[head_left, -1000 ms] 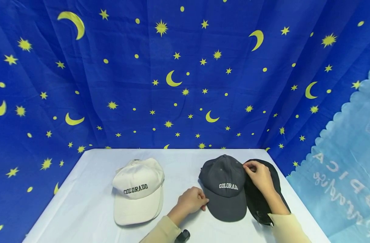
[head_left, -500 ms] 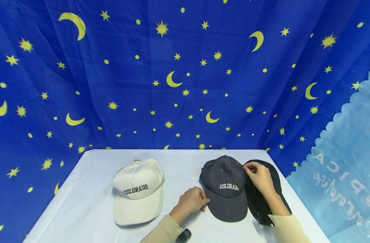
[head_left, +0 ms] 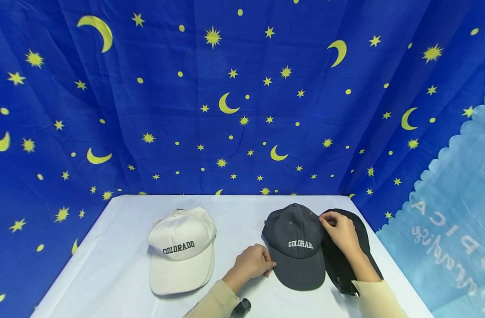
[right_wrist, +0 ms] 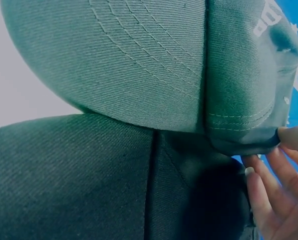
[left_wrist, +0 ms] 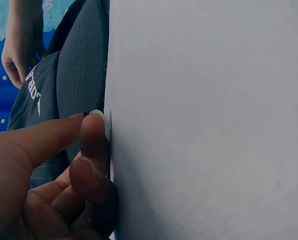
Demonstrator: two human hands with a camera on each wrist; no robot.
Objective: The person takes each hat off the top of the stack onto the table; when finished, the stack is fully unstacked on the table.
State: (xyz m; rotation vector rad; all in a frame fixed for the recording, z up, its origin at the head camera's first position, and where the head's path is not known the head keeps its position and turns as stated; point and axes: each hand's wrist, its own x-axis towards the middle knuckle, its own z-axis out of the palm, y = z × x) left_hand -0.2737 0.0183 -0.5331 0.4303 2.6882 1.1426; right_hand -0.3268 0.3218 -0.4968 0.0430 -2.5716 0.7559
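Note:
A dark grey baseball cap (head_left: 298,274) lettered COLORADO lies right of centre on the table, brim toward me. My left hand (head_left: 252,261) pinches the left edge of its brim near the crown; in the left wrist view the left hand (left_wrist: 54,185) has its fingertips together at that edge. The right hand (head_left: 341,232) pinches the right side of the crown between thumb and fingers, as the right wrist view shows at the grey crown (right_wrist: 243,95). Partly under the right hand and forearm lies a black cap (head_left: 333,260), overlapped by the grey cap's edge.
A cream cap (head_left: 180,274) with dark COLORADO lettering sits left of centre, with another pale brim showing beneath it. All rest on a white-covered table (head_left: 115,247). A blue star-and-moon curtain (head_left: 242,132) stands behind, and a light blue cloth (head_left: 457,229) hangs at the right.
The grey cap and left hand have shifted very slightly to the right. Both hands keep their hold, and the other caps stay in place.

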